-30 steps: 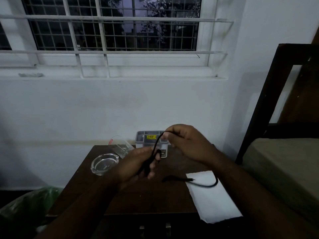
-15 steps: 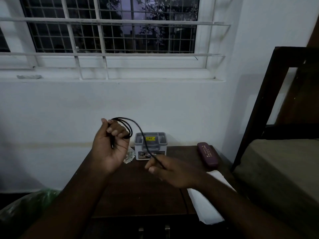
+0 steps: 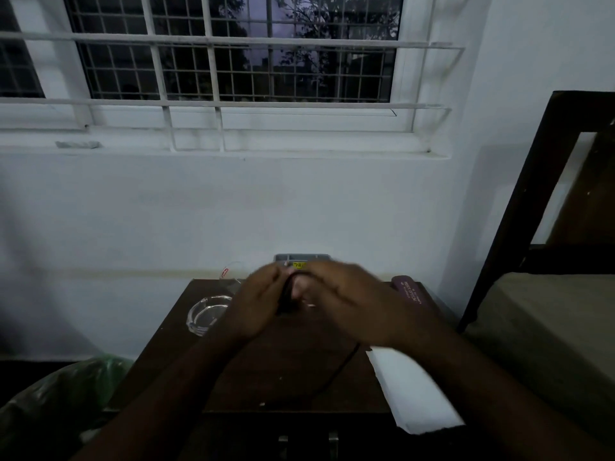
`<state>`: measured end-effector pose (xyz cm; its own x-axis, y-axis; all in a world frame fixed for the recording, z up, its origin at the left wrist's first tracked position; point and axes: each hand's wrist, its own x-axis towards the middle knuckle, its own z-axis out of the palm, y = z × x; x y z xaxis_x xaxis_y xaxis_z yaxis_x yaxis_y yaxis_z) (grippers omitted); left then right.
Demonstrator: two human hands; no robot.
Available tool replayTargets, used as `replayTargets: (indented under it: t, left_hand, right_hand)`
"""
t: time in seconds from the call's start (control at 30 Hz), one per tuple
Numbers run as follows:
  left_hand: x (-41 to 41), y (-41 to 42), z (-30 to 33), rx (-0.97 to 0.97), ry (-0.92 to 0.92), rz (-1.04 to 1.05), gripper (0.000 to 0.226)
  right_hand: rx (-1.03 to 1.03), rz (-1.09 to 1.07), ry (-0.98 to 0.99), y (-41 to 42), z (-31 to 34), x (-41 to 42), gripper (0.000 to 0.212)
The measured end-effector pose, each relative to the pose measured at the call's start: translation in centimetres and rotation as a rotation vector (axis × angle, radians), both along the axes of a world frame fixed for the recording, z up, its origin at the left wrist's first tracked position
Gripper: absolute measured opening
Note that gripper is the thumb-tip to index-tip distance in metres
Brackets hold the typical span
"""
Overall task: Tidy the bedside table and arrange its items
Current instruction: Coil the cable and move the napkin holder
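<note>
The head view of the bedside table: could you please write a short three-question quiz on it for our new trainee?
1. True or false: the glass ashtray sits on the table's left side.
2. Multiple choice: what do the left hand and right hand hold between them? A) a black cable B) a spoon C) a book
3. Fill in: the maroon case lies near the table's back ____ corner.

Key
1. True. It rests on the dark table, left of the hands.
2. A. A loose length trails down toward the white paper.
3. Right, by the bed frame.
</note>
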<state>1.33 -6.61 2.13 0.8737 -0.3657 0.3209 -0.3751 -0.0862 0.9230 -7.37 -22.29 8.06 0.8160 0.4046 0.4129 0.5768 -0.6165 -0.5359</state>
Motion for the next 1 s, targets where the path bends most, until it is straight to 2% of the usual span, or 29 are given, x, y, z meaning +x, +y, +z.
replayTargets:
  t: [0.07, 0.1, 0.17, 0.23, 0.3, 0.4, 0.43, 0.5, 0.57, 0.63, 0.67, 0.7, 0.77, 0.83, 0.93, 1.0]
  left_hand:
    - [-1.4, -0.3, 0.3, -0.078, 0.347, -0.274, 0.03]
    - [-1.8, -0.2, 0.3, -0.133, 0.455, -0.379, 0.034]
    - [-2.1, 0.1, 0.7, -0.317, 0.621, -0.523, 0.038]
    - [-1.9, 0.3, 1.4, -0.564, 0.71, -0.588, 0.041]
    - [-1.2, 0.1, 1.7, -0.779, 0.696, -0.528, 0.041]
    - [0.2, -0.2, 1.1, -0.934, 0.597, -0.228, 0.04]
    - [0.8, -0.1, 0.6, -0.914, 0.548, -0.131, 0.04]
    - [1.5, 0.1, -0.3, -0.704, 0.35, 0.051, 0.038]
    - [1.8, 0.5, -1.0, -0.315, 0.035, 0.183, 0.036]
    - [1.4, 0.3, -1.5, 0.04, -0.185, 0.138, 0.035]
    - [1.0, 0.1, -1.7, 0.11, -0.137, 0.051, 0.035]
    - [0.4, -0.2, -1.7, 0.101, 0.01, -0.068, 0.037]
    - [-0.7, -0.7, -1.8, -0.025, 0.346, -0.318, 0.044]
    - [-1.3, -0.8, -1.7, -0.222, 0.566, -0.489, 0.046]
    - [-1.4, -0.8, -1.3, -0.47, 0.714, -0.647, 0.042]
    - [-1.3, -1.0, -1.3, -0.559, 0.727, -0.632, 0.038]
  right_hand:
    - [0.091, -0.165, -0.078, -1.9, 0.0, 1.4, 0.018]
    - [0.125, -0.235, -0.092, -2.8, -0.3, 2.1, 0.018]
    - [0.186, -0.335, -0.058, -4.0, -1.4, 3.2, 0.019]
    - [0.17, -0.381, 0.058, -4.2, -2.7, 3.7, 0.023]
    - [0.049, -0.354, 0.191, -3.4, -4.1, 3.7, 0.029]
    - [-0.186, -0.217, 0.292, -1.1, -5.2, 2.8, 0.031]
    - [-0.227, -0.171, 0.316, -0.3, -5.4, 2.4, 0.031]
    - [-0.243, -0.098, 0.324, 0.7, -5.3, 1.6, 0.028]
    - [-0.224, -0.077, 0.259, 1.0, -4.2, 0.9, 0.025]
    - [-0.199, -0.094, 0.166, 0.6, -2.7, 0.7, 0.023]
    - [-0.182, -0.102, 0.119, 0.1, -2.0, 0.8, 0.021]
    - [-0.171, -0.116, 0.068, -0.5, -1.5, 1.0, 0.019]
    - [-0.157, -0.178, -0.044, -2.2, -0.9, 1.7, 0.016]
    - [-0.067, -0.214, -0.118, -3.7, -1.4, 2.5, 0.013]
    - [0.135, -0.259, -0.137, -4.1, -3.3, 3.5, 0.012]
    - [0.289, -0.289, -0.026, -3.1, -4.7, 3.7, 0.014]
